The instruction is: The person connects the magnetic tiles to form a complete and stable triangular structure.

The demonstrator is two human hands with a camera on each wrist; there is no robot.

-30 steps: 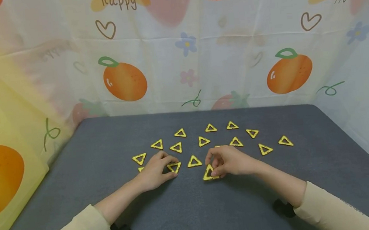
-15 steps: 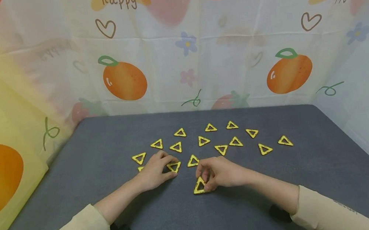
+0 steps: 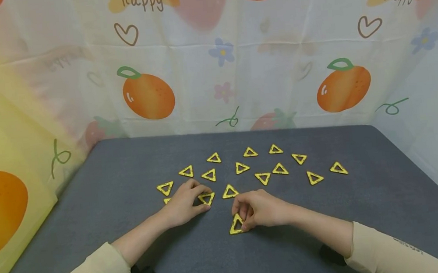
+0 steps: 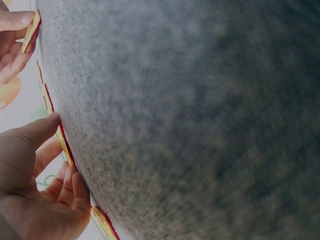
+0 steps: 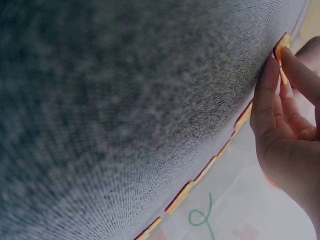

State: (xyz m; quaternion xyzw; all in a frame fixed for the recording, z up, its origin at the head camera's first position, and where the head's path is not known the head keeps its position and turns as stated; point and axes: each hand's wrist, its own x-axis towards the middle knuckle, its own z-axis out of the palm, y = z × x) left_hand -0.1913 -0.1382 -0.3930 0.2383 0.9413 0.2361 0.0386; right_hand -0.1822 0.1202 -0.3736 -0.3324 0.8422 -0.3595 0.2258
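In the head view, my left hand [image 3: 184,206] pinches a yellow triangular frame tile [image 3: 207,194] by its edges, thumb on the near side and fingers on the far side. The left wrist view shows this tile [image 4: 65,145] low against the dark surface. My right hand [image 3: 264,209] pinches another yellow triangular tile [image 3: 233,226], nearer to me and a little to the right. Its apex points away from me and its right corner hides behind the thumb. From the right wrist, that tile [image 5: 280,55] has a red edge. A loose tile [image 3: 230,195] lies between and beyond the hands.
Several more yellow triangular tiles lie scattered over the dark table [image 3: 176,263] beyond the hands, such as one tile [image 3: 263,182] past the right hand. Part of a tile [image 3: 166,201] shows behind the left hand. A printed curtain [image 3: 194,81] hangs behind the table.
My right hand has carried its tile leftward and toward me, uncovering a tile on the table behind it. In the last half second it moved only slightly. My left hand has kept its place.
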